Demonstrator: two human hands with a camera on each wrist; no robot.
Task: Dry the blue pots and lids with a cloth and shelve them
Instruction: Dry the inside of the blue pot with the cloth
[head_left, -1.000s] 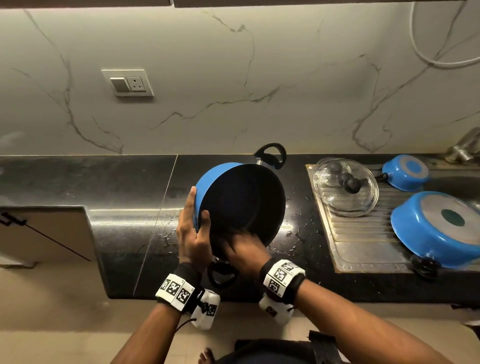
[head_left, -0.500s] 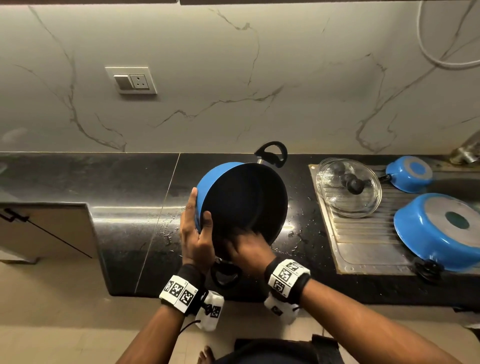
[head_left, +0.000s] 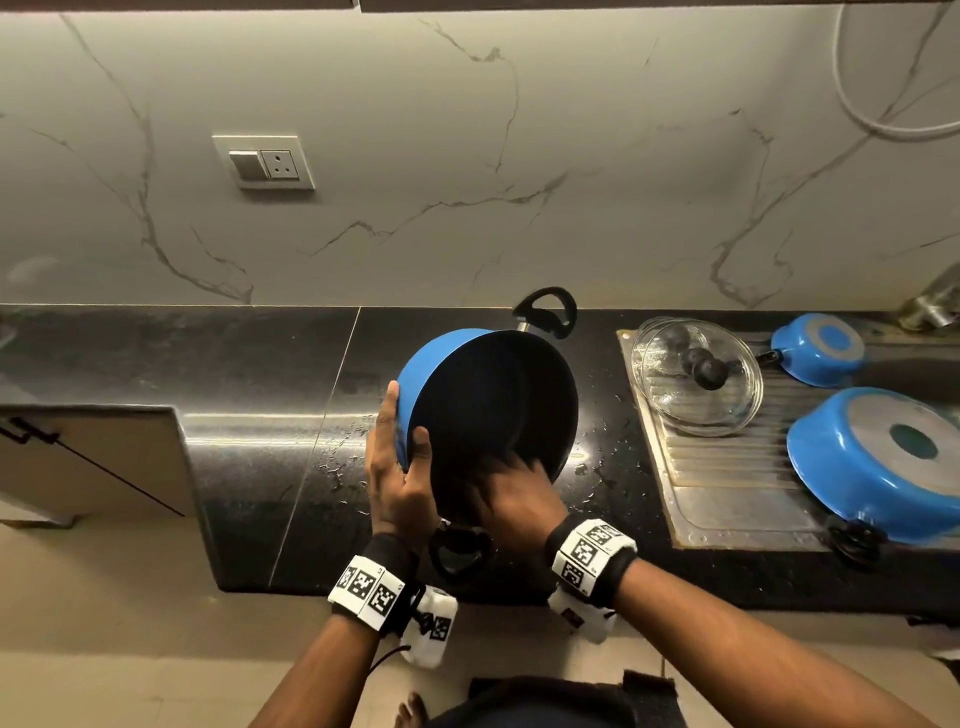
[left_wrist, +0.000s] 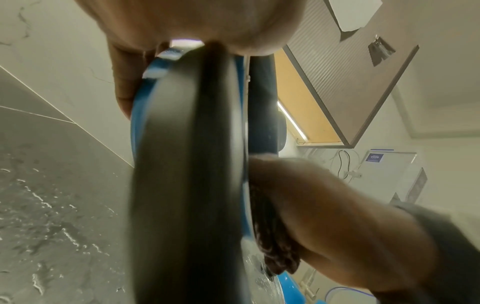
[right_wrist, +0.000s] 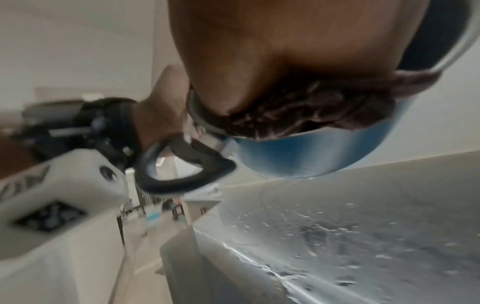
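Observation:
A blue pot (head_left: 423, 387) with a dark inside is held tilted above the black counter, its opening facing me. My left hand (head_left: 400, 467) grips its left rim, thumb inside and fingers on the blue wall (left_wrist: 137, 107). My right hand (head_left: 514, 493) reaches into the pot and holds a bunched dark brown cloth (right_wrist: 298, 111) against the inner wall near the bottom rim. The cloth (left_wrist: 275, 246) shows only in the wrist views. One black loop handle (head_left: 548, 312) points away from me, and the other handle (right_wrist: 182, 170) hangs between my wrists.
On the steel drainboard (head_left: 727, 499) to the right lie a glass lid (head_left: 675, 400), a small upturned blue pan (head_left: 818, 348) and a large upturned blue pot (head_left: 841, 478). Water drops spot the counter (head_left: 260, 415). A wall socket (head_left: 265, 162) is at the upper left.
My right hand has shifted slightly inside the pot with the cloth. The left hand's grip and the pot's tilt look the same.

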